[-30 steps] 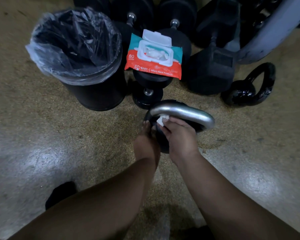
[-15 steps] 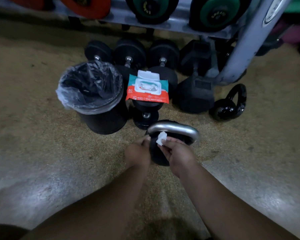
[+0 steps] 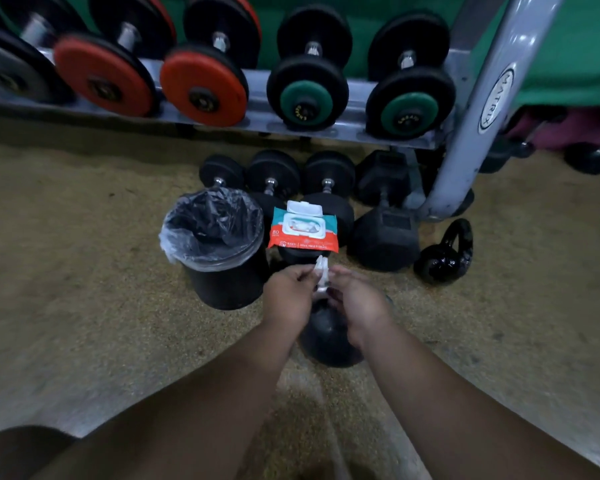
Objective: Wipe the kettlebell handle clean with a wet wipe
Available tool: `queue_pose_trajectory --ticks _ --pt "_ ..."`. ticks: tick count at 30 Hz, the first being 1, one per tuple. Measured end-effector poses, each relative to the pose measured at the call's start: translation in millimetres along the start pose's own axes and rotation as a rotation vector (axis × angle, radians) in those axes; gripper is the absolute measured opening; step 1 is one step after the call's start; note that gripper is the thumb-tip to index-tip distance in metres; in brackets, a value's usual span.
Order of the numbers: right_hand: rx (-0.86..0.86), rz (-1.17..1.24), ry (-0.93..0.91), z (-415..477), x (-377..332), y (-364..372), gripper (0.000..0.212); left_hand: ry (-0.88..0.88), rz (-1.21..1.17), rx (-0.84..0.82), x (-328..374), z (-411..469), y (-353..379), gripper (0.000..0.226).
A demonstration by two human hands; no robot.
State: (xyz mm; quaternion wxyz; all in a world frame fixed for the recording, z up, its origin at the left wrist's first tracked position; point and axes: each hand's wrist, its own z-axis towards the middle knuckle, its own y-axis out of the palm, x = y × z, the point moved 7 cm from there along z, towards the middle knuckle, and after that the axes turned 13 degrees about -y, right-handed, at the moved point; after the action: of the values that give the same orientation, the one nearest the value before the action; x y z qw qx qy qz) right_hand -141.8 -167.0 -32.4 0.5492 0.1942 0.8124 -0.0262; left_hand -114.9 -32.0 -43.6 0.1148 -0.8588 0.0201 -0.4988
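Note:
The black kettlebell (image 3: 328,341) stands on the floor under my hands; its silver handle is almost wholly hidden by them. A small white wet wipe (image 3: 321,273) is held above the handle, pinched between my left hand (image 3: 288,297) and my right hand (image 3: 359,303). Both hands are raised off the kettlebell and meet at the wipe. The orange and teal wipe pack (image 3: 303,230) lies just beyond, its lid flipped open, resting on a dumbbell.
A black bin (image 3: 219,251) with a plastic liner stands left of the pack. Several black dumbbells (image 3: 383,237) lie on the floor behind, and a second black kettlebell (image 3: 445,256) to the right. A grey rack (image 3: 478,109) with dumbbells crosses the back.
The view pulled back and tilted up. My right hand lifted the wipe off the handle, and my left hand left the kettlebell and took hold of the wipe too.

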Motion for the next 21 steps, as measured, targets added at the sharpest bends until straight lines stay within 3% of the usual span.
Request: queue_pose_trajectory --ticks 3,6,9,14,21 --pt "-0.12 -0.338 -0.166 13.1 -22.3 14.2 0.03 0.027 0.118 0.1 20.1 8.8 -22.8 0.021" --pt "-0.237 -0.908 -0.391 27.2 -49.2 41.0 0.068 0.07 0.262 0.221 42.8 19.4 -57.7 0.026" --pt "-0.328 -1.281 -0.527 41.4 -64.5 66.3 0.082 0.057 0.327 0.317 61.1 31.4 -96.8 0.029" --pt "-0.304 -1.374 -0.555 40.4 -94.9 81.0 0.082 0.107 0.461 0.45 97.4 56.8 -147.2 0.031" --pt "-0.254 -1.335 -0.562 44.8 -113.6 84.4 0.08 0.104 0.462 0.432 117.5 92.8 -163.3 0.04"
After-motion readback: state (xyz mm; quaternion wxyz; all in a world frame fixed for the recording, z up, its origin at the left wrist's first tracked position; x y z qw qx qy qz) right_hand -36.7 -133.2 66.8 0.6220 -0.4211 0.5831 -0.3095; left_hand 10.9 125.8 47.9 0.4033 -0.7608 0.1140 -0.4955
